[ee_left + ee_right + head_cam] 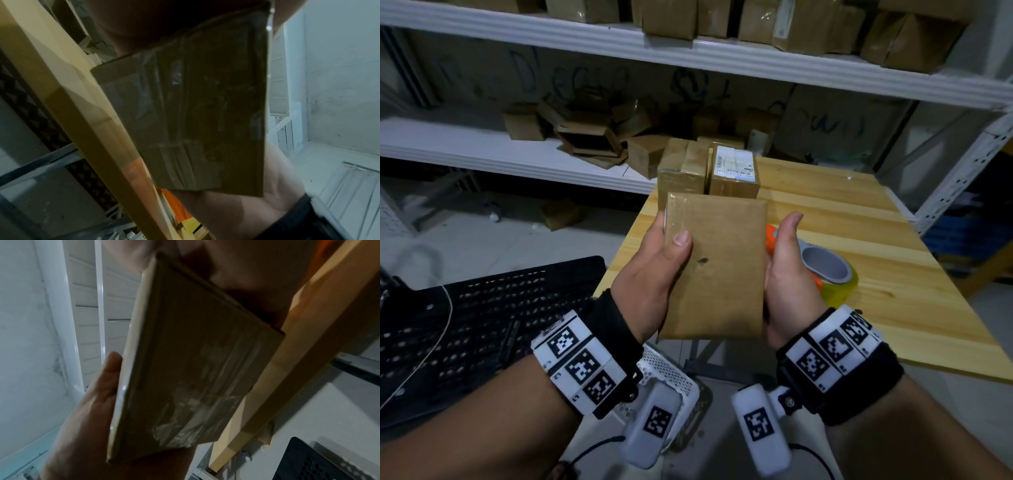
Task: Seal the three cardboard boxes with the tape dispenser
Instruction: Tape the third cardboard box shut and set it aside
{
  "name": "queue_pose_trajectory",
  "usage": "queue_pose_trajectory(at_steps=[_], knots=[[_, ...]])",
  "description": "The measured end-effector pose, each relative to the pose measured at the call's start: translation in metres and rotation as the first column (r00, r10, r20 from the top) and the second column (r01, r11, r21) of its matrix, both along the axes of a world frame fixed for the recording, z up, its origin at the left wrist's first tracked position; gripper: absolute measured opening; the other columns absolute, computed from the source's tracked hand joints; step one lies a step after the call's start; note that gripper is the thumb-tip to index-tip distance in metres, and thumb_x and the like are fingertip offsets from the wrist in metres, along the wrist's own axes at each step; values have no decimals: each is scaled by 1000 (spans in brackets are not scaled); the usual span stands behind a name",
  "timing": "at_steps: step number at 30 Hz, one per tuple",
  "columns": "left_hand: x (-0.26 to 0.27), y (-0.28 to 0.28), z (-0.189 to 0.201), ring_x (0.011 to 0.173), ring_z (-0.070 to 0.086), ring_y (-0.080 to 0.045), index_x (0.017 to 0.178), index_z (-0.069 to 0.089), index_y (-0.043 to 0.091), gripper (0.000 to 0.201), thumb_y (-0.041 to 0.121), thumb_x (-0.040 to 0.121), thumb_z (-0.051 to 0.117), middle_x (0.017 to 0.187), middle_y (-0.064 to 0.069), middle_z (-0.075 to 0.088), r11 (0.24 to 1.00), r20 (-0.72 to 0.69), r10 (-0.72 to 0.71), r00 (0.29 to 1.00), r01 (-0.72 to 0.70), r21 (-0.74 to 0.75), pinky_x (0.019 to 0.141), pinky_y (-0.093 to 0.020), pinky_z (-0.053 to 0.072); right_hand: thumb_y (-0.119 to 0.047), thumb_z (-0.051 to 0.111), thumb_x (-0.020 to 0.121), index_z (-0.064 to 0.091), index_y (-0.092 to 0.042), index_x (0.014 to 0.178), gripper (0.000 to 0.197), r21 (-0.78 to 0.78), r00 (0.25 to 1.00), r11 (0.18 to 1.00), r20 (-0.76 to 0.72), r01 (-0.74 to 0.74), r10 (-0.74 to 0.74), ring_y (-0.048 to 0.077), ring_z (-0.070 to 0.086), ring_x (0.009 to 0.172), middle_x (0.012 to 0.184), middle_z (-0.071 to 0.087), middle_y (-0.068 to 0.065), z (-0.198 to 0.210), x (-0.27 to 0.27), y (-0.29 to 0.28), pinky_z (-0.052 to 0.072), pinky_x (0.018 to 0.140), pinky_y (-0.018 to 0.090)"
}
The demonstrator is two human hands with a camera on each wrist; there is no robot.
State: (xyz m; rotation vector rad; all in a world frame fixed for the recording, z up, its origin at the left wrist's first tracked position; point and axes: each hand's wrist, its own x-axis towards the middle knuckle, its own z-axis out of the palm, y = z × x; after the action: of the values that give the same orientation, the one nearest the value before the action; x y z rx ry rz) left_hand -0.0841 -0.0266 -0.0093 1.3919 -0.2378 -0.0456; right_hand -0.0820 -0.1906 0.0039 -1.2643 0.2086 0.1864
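Observation:
I hold a flat brown cardboard box [717, 270] in the air in front of me, over the near-left edge of the wooden table [893, 260]. My left hand [657, 260] grips its left edge, thumb on the top face. My right hand [786, 270] holds its right edge with the thumb raised. The box's underside [195, 116] [193, 379] carries wrinkled clear tape. Two more boxes stand side by side at the table's far edge, a taped one [681, 168] and one with a white label [734, 171]. The orange and grey tape dispenser [825, 270] lies on the table behind my right hand.
White metal shelving [517, 147] with many loose cardboard boxes runs behind the table. A black perforated crate [482, 325] sits low on my left. A white shelf upright [962, 171] stands at the table's right.

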Motion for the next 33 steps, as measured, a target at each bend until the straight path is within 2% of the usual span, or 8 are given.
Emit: queue_pose_trajectory(at_steps=[6, 11, 14, 18, 24, 28, 31, 33], knots=[[-1, -3, -6, 123, 62, -14, 151, 42, 26, 63, 45, 92, 52, 133, 5, 66, 1000, 12, 1, 1000, -1, -14, 104, -40, 51, -91, 17, 83, 76, -23, 118, 97, 91, 994, 996, -109, -13, 23, 31, 76, 107, 114, 79, 12, 2, 2, -4, 56, 97, 48], [-1, -2, -7, 120, 64, -17, 143, 51, 28, 54, 48, 92, 56, 128, 4, 69, 1000, 4, -8, 1000, 7, 29, 103, -40, 51, -83, 18, 93, 83, -22, 107, 90, 98, 992, 995, -127, 3, 9, 28, 78, 101, 112, 80, 13, 0, 4, -7, 56, 95, 47], [3, 4, 1, 92, 74, -20, 111, 72, 22, 38, 52, 91, 60, 98, -2, 78, 994, -114, 105, 988, -108, -25, 87, -43, 60, -72, 20, 102, 87, -19, 89, 87, 152, 994, 987, -89, -47, 61, 26, 79, 95, 104, 81, 12, 0, 3, -8, 56, 96, 47], [13, 8, 6, 74, 76, -16, 111, 66, 17, 44, 48, 104, 35, 85, -3, 79, 979, -220, -13, 976, -32, -201, 55, -30, 60, -54, 40, 106, 67, -5, 134, 62, 197, 999, 980, -19, 33, -30, 33, 71, 109, 120, 73, 19, 2, 4, -12, 55, 100, 50], [22, 12, -4, 110, 65, -14, 145, 48, 35, 50, 55, 99, 50, 128, 3, 64, 947, 18, 287, 958, -287, 148, 94, -42, 54, -24, 64, 101, 72, -1, 123, 33, 144, 977, 973, 95, 178, -193, 41, 72, 112, 116, 76, 23, 9, -1, -11, 57, 96, 61], [27, 15, -9, 87, 68, -10, 130, 60, 33, 32, 17, 103, 56, 111, 4, 68, 893, 88, 391, 916, -400, 205, 71, -30, 56, -14, 65, 100, 74, -6, 120, 23, 35, 969, 985, 172, 171, -174, 31, 75, 105, 108, 80, 15, 6, -4, -6, 56, 101, 58], [23, 14, -3, 72, 69, -8, 102, 71, 18, 20, 22, 105, 52, 84, 4, 75, 913, -20, 381, 924, -373, 165, 58, -20, 52, -14, 65, 100, 75, -16, 115, 18, -28, 971, 992, 207, 126, -118, 33, 72, 104, 111, 79, 14, 2, -3, -4, 54, 102, 58], [19, 12, 2, 60, 65, -1, 83, 68, 14, 38, 33, 107, 45, 63, 11, 71, 921, -16, 352, 936, -344, 182, 57, -15, 48, -13, 64, 100, 72, -16, 121, 23, -45, 975, 994, 204, 95, -84, 33, 63, 92, 115, 77, 19, -2, -2, -2, 56, 77, 49]])
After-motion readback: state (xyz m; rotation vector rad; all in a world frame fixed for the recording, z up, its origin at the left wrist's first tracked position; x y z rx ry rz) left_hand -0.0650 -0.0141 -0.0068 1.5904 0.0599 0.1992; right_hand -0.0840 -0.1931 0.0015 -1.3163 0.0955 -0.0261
